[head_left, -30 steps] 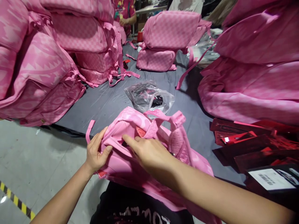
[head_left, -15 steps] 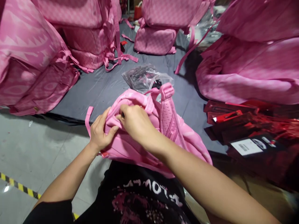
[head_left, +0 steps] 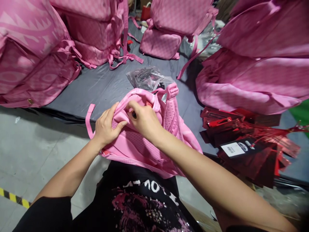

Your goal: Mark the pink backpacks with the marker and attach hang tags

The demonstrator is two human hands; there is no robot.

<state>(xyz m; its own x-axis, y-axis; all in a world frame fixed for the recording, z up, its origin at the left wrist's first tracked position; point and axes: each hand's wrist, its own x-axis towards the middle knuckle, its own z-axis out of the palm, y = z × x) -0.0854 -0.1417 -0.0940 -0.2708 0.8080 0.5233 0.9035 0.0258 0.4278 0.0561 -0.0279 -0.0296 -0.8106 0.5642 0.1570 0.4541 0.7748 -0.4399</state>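
Head view: backpack (head_left: 142,149), apparently being worked, is pinched by left fingers (head_left: 110,113); right fingers (head_left: 133,105) are curled, hold unclear. Steadiness seems needed.

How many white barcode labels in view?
1: a white barcode label on the black tag lying on the red tags, right of the pink bag in hand. Others may be hidden.

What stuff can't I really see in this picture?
All in the head view:
What the right hand may hold: that hand covers it.
Inside the pink backpack: mostly behind that hand and folds.
Small print on the white label: too small.
Right pink pile's top: picture's edge cuts it.
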